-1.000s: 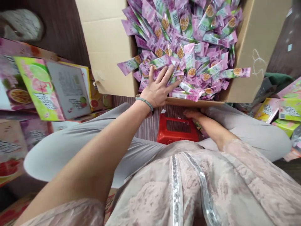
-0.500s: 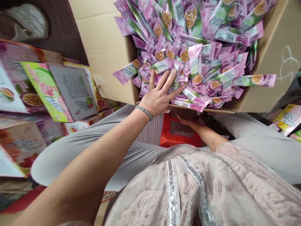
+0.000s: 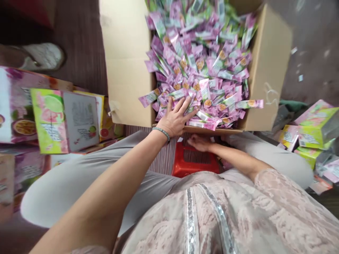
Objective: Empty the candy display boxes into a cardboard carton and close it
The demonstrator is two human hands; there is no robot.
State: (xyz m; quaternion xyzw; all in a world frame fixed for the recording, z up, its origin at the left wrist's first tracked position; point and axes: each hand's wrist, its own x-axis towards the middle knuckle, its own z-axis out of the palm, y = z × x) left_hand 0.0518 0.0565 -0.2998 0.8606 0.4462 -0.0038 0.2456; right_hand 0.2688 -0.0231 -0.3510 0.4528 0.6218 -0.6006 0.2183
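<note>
A large open cardboard box (image 3: 127, 70) stands in front of me, heaped with several pink and green sachets (image 3: 201, 63). My left hand (image 3: 176, 116), with a bead bracelet on the wrist, lies flat with fingers spread on the sachets at the box's near edge. My right hand (image 3: 198, 143) is lower, below the box's front edge and over a red plastic stool (image 3: 194, 164) between my knees. Whether its fingers hold anything cannot be made out.
Printed pink, green and yellow cartons (image 3: 63, 120) are stacked to my left, and more cartons (image 3: 315, 130) lie to my right. A slipper (image 3: 43, 56) sits on the dark floor at the far left. My grey-trousered legs flank the stool.
The view pulled back and shows more of the box. My left hand stayed pressed on the sachets. My right hand shifted left under the box's front edge.
</note>
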